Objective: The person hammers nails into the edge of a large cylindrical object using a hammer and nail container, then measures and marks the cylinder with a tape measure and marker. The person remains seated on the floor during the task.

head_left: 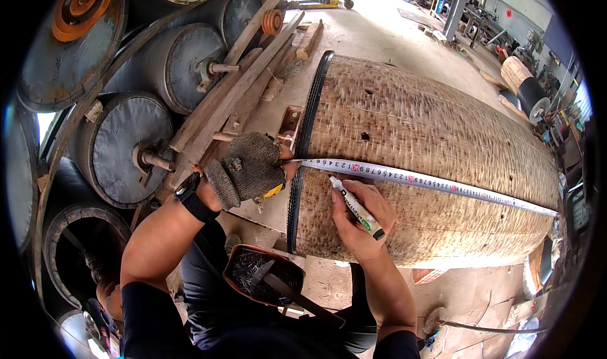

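Note:
A large drum (436,118) with a mottled tan, woven-looking surface lies on its side before me. Along its upper face stretches a tape measure (404,179), its blade running from the black-edged left rim to the far right end. My left hand (243,169), in a grey knitted glove and closed, holds the tape measure at the left rim; part of its yellow case shows beneath. In my right hand (379,210) is a white marker pen (359,210), its narrow end pointing up and left just below the blade. That hand is against or just over the drum surface.
Several dark metal rollers (129,147) are stacked at the left, shafts sticking out. Long wooden beams (237,103) lie beside them. Below my hands, a container (240,277) of nails carries a hammer (288,292). Another drum (525,87) stands far right.

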Demonstrator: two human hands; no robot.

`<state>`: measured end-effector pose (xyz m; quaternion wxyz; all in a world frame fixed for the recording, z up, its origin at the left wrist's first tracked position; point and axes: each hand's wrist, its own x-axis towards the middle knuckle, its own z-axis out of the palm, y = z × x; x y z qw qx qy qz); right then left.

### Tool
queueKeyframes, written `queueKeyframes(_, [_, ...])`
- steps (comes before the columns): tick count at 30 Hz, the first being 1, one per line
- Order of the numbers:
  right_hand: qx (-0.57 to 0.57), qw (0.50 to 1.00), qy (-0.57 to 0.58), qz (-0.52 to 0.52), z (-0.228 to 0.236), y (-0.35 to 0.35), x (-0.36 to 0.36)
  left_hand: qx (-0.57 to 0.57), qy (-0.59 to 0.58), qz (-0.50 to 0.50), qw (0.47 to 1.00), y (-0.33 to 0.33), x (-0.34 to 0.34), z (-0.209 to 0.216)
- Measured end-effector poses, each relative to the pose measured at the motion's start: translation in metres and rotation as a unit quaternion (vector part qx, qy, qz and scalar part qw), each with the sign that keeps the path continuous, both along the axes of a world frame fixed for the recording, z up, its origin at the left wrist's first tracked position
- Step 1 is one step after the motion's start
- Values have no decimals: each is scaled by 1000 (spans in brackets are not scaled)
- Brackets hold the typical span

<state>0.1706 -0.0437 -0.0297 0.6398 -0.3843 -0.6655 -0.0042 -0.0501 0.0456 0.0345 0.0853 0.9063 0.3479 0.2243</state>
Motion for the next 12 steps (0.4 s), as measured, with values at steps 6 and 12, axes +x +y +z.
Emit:
queueKeyframes(6, [8, 999, -33, 6, 2, 4, -4, 46, 28, 27, 998, -3, -1, 2])
queueKeyframes(12, [-11, 999, -27, 13, -1, 8, -5, -15, -6, 28, 999, 0, -5, -1])
